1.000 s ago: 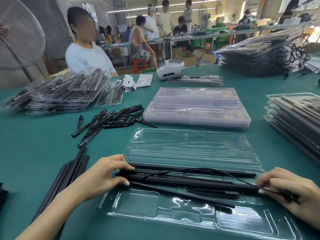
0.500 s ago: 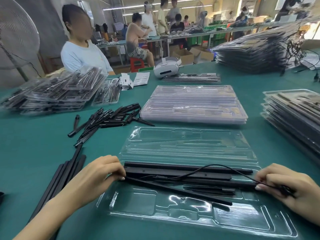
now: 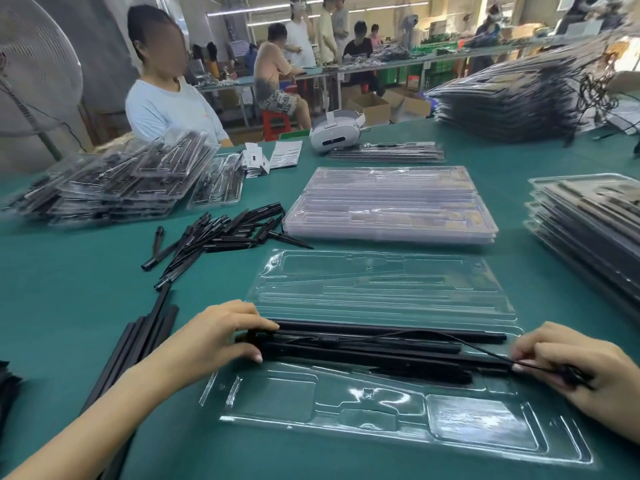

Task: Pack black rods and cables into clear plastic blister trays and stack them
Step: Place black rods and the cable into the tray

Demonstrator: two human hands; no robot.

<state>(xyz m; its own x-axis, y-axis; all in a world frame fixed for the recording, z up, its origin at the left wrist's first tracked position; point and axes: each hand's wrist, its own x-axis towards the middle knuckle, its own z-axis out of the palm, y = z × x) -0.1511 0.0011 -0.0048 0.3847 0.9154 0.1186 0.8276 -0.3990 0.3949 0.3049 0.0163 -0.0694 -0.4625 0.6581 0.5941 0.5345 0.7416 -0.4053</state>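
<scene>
Black rods [image 3: 381,344] and a thin cable [image 3: 485,353] lie lengthwise in the open clear blister tray [image 3: 381,420].

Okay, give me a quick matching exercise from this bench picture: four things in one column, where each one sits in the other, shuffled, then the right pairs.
Things:
1. open blister tray
2. loose short rods
3. white headset
4. thin cable

Places:
A. far side of the green table, beside paper slips
B. pinched at one end by the right hand
C. directly in front of the person, under both hands
D. scattered in a pile, left of the stacked empty trays

Pairs: 1-C, 2-D, 3-A, 4-B
</scene>
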